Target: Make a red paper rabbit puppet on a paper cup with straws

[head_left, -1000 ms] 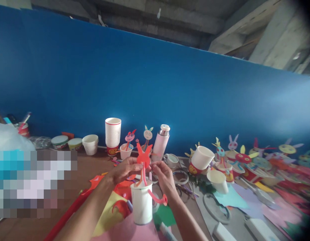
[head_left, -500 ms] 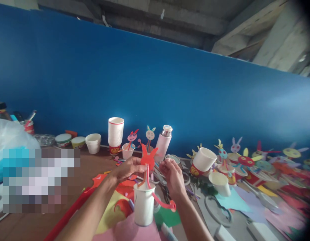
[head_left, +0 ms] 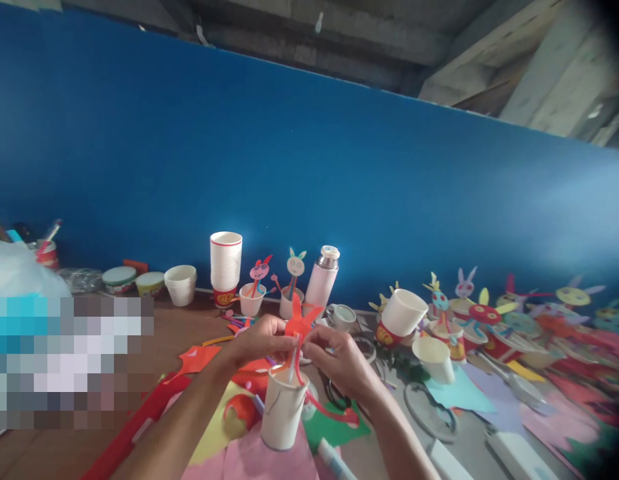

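On the tabletop, left to right, we list:

One plastic bag, at the far left edge.
One red cup with pens standing in it.
Two lidded tubs, side by side.
One nest of white bowls; we cannot tell how many.
One tall stack of paper cups, upright, its count too fine to read.
Two small paper figures, pink and pale, each in its own white cup.
One left hand, ours, thumb and fingers closed on the left side of the red rabbit cutout.
One red rabbit cutout, two-eared, held up between our hands, its strips running down into the cup below.
One white paper cup, slightly tilted, on pink paper; one curled red strip reaches out to its right.
One pink flask, behind the hands.
One right hand, ours, fingertips bunched by the cutout's lower right; we cannot tell whether they grip it.
One mug, beyond that hand.
One tipped cup, lying open.
One crowd of colourful paper animals at right, too blurred to count.
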The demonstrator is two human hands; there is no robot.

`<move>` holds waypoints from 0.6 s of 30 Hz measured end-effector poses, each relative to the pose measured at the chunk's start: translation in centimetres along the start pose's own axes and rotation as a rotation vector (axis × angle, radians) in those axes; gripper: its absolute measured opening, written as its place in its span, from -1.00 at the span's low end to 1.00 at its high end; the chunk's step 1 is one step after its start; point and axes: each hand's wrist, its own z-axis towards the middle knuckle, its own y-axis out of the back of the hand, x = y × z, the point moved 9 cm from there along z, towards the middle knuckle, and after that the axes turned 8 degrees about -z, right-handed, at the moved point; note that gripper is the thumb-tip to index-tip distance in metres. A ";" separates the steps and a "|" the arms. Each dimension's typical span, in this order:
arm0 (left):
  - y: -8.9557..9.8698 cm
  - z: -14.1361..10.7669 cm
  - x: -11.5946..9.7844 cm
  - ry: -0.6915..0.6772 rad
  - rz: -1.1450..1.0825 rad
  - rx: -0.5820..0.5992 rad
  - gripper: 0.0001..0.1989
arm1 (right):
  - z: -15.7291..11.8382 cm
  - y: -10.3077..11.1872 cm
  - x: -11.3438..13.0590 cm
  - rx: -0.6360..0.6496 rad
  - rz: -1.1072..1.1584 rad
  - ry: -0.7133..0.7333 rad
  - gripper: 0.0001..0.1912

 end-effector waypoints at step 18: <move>-1.2 -0.1 -0.2 -0.016 0.191 0.083 -0.70 | 0.0 -0.1 0.2 -0.105 -0.565 -0.006 -0.87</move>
